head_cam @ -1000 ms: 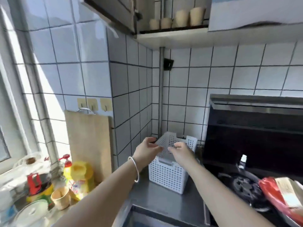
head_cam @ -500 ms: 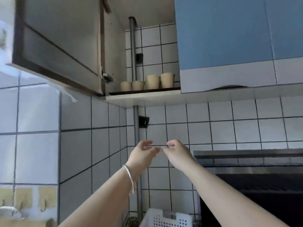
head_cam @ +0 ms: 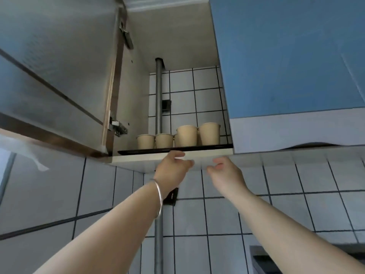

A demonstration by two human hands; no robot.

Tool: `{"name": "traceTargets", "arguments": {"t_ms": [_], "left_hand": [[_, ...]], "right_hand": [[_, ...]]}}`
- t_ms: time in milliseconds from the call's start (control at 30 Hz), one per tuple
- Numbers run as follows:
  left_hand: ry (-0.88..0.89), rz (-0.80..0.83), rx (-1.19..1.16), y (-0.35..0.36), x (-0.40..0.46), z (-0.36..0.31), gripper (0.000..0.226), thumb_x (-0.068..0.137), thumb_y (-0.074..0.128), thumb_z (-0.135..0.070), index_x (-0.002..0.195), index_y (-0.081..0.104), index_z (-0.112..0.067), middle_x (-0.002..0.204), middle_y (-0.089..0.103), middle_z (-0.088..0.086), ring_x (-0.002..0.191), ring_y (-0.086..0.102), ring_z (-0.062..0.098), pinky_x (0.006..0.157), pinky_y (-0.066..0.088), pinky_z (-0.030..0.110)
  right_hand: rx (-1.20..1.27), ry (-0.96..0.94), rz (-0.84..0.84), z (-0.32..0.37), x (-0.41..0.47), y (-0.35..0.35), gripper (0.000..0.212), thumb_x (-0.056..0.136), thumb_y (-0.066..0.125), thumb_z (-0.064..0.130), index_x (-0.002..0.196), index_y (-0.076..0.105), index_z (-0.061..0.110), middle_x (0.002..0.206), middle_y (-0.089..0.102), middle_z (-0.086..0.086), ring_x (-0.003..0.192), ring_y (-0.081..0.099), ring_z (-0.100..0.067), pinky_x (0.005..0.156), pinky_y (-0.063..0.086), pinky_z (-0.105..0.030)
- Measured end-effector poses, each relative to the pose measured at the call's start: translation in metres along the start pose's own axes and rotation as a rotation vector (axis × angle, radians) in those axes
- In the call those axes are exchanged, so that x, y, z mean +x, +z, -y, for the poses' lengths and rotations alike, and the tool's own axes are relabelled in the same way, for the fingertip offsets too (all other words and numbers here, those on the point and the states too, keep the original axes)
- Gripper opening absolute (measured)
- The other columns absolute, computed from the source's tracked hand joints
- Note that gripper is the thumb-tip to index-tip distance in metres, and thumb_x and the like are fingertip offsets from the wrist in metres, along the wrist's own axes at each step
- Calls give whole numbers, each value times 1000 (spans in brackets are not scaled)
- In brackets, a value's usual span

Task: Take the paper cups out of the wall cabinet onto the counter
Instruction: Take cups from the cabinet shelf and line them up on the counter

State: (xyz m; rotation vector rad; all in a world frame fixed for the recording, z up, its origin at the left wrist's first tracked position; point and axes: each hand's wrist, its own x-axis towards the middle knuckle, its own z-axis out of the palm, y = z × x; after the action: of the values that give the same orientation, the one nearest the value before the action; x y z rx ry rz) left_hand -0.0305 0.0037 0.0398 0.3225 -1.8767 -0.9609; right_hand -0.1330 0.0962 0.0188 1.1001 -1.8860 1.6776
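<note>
Inside the open wall cabinet (head_cam: 173, 46), the paper cups (head_cam: 187, 135) stand upright in a close row on a dark tray (head_cam: 138, 151) that lies on the bottom shelf (head_cam: 134, 160). Two short cups are at the 9 o'clock end of the row and two taller ones at the 3 o'clock end; one more cup is half hidden between the short and the tall ones. They touch or nearly touch each other. A grey pipe (head_cam: 158, 99) goes up the tiled back wall at 12 o'clock from the short cups.

Both hands are raised just under the front edge of the shelf, at 6 o'clock from the cups. The left hand (head_cam: 171, 169) has loose, relaxed fingers, holds nothing, and wears a silver bracelet (head_cam: 159, 194) on the wrist. The right hand (head_cam: 225, 173), at 3 o'clock from the left one and a little apart, is also relaxed and holds nothing. Neither hand touches a cup.

The cabinet door (head_cam: 55, 66) hangs open at 9 o'clock, and a closed blue door (head_cam: 292, 56) is at 3 o'clock from the opening.
</note>
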Motion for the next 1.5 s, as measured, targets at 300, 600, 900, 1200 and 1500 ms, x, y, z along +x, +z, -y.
{"name": "traceTargets", "arguments": {"t_ms": [300,600,900,1200,1500], "left_hand": [[263,-170,167,-5,89,-21,50,81,65,-25,127,47,-16,106,61,1,92,61,21,79,51,23],[86,-156,278,9,132,-31,89,80,65,-38,145,16,-4,141,42,17,125,48,30,81,36,26],[21,-94,240,16,141,-38,85,79,65,-31,143,18,-1,130,53,15,116,55,29,85,45,29],[276,-195,-86,-10,108,-71,103,60,72,-41,147,24,-18,137,52,7,120,54,27,101,46,39],[204,-162,-203,-40,18,-45,76,71,77,-38,132,33,-29,113,59,-4,100,61,14,78,53,31]], "right_hand": [[-170,-236,-386,40,71,13,45,85,56,21,127,45,10,130,49,-10,120,47,-28,94,40,-34],[-347,-117,-240,51,113,15,83,81,63,38,145,17,10,135,45,-16,121,49,-33,92,46,-38],[-181,19,-121,51,121,5,88,84,61,32,149,6,7,143,45,-12,124,51,-28,85,42,-26],[222,-193,-225,73,106,-14,101,73,74,32,150,11,20,149,39,-3,132,43,-24,102,39,-31],[672,-219,-47,66,19,2,90,69,81,29,142,29,24,124,53,3,107,56,-14,79,49,-20]]}}
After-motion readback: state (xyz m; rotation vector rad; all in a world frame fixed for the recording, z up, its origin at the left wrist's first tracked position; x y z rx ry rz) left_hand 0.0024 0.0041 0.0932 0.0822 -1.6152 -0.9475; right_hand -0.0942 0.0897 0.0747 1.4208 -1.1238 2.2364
